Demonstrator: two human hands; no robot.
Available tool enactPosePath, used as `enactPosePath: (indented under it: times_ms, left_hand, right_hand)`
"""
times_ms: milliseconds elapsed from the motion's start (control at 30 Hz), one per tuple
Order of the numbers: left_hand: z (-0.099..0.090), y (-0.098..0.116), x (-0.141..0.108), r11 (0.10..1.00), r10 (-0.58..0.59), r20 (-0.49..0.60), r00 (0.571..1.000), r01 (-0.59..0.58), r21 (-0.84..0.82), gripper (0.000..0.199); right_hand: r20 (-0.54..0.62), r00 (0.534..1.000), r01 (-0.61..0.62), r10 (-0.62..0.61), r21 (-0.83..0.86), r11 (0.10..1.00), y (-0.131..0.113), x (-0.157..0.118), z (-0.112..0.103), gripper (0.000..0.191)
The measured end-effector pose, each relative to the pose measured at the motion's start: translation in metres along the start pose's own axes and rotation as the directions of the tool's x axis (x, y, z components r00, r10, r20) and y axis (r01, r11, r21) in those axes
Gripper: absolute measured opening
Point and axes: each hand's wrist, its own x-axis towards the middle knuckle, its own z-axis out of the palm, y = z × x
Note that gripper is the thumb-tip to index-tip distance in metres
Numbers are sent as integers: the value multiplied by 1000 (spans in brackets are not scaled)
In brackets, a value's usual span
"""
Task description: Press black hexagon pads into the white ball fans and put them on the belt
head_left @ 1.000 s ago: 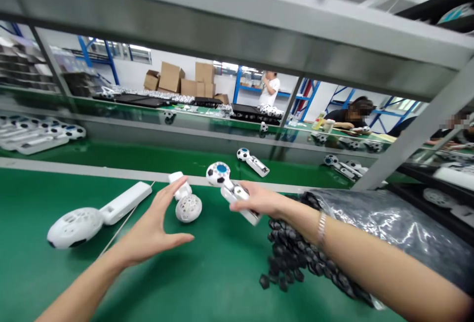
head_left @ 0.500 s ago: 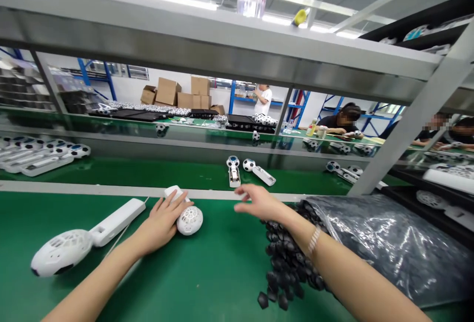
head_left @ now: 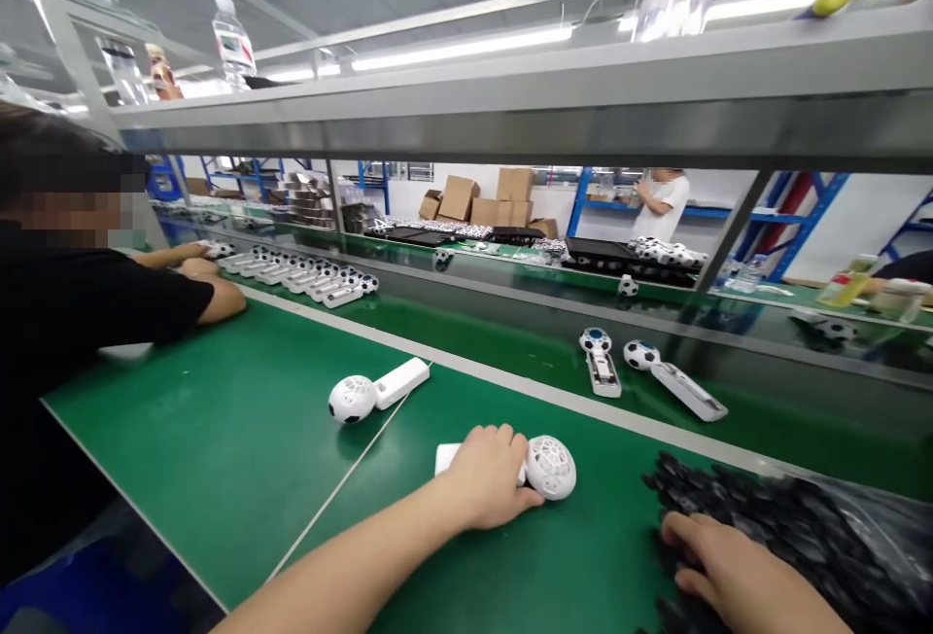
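A white handheld fan shell with a round lattice head [head_left: 552, 468] lies on the green bench. My left hand [head_left: 490, 474] is closed over its handle, the thumb close by the head. At the right, my right hand [head_left: 718, 556] reaches into a heap of small black pentagon pieces [head_left: 700, 483], thumb and forefinger apart; no piece shows clearly between them. Another white fan shell [head_left: 375, 391], with black patches on its ball head, rests farther left on the bench.
Two open fan halves [head_left: 601, 362] [head_left: 674, 381] lie on the green strip beyond the pale bench edge. A row of similar parts [head_left: 298, 274] is at the left, near a co-worker in a black sleeve [head_left: 175, 303]. A shelf beam [head_left: 510, 119] crosses overhead.
The view has swung left, bringing the co-worker into sight. My left hand has gone from lying over the fan shell to gripping its handle. My right hand has moved down to the black pieces.
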Motion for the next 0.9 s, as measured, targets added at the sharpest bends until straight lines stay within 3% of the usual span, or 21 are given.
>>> enactPosePath:
  times_ms: [233, 367, 500, 733, 900]
  left_hand:
    - [6, 13, -3, 998, -65, 22, 998, 65, -16, 55]
    - [3, 19, 3, 989, -54, 93, 994, 66, -129, 66]
    - [2, 22, 6, 971, -48, 70, 996, 63, -231, 65]
    - [1, 15, -8, 973, -11, 71, 997, 27, -227, 70]
    - [-4, 12, -12, 968, 4, 103, 995, 22, -248, 71]
  right_hand:
    - [29, 1000, 6, -6, 8, 1000, -13, -4, -2, 16]
    - [-33, 996, 78, -77, 31, 996, -13, 3, 6, 17]
    - [-88, 985, 154, -146, 92, 984, -15, 7, 9, 24]
    - [-243, 963, 201, -113, 377, 904, -38, -8, -9, 22]
    - [-255, 958, 256, -130, 565, 784, -51, -10, -3, 15]
